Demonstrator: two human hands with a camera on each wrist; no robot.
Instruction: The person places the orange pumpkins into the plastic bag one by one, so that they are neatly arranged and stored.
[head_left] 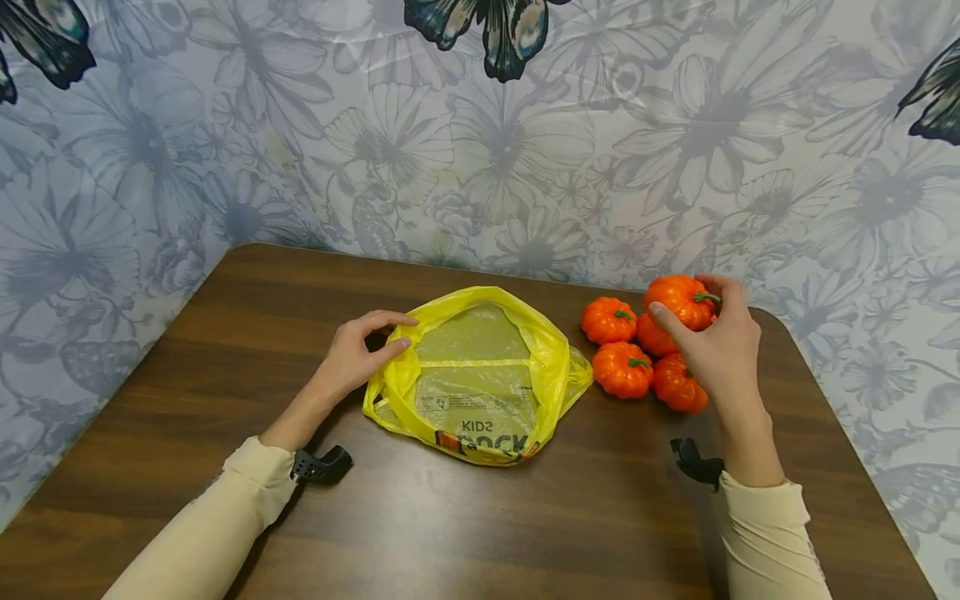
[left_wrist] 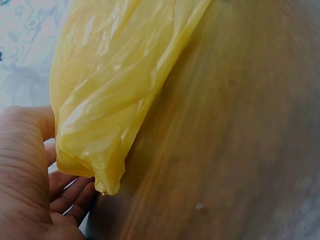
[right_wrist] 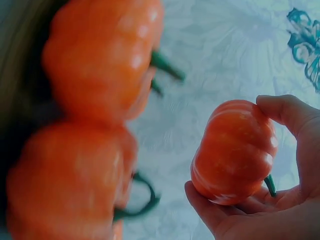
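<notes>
A yellow plastic bag [head_left: 551, 350] lies on the table, its wide mouth facing up and printed lettering at its near side. At its left rim, my left hand [head_left: 352, 354] holds the plastic between thumb and fingers; the left wrist view shows the bag's creased side [left_wrist: 105, 100] beside that hand. With thumb and fingers round its sides, my right hand [head_left: 716, 342] grips a small orange pumpkin [right_wrist: 232, 155] with a green stem, raised over the others. Several similar pumpkins [head_left: 622, 370] sit clustered beneath it, right of the bag; one is partly hidden behind the held pumpkin and hand.
The brown wooden table [head_left: 450, 533] has rounded far corners and stands close to a wall [head_left: 525, 167] with a flower and butterfly pattern. Dark straps [head_left: 322, 465] are on both wrists. The pumpkin group stands near the table's far right corner.
</notes>
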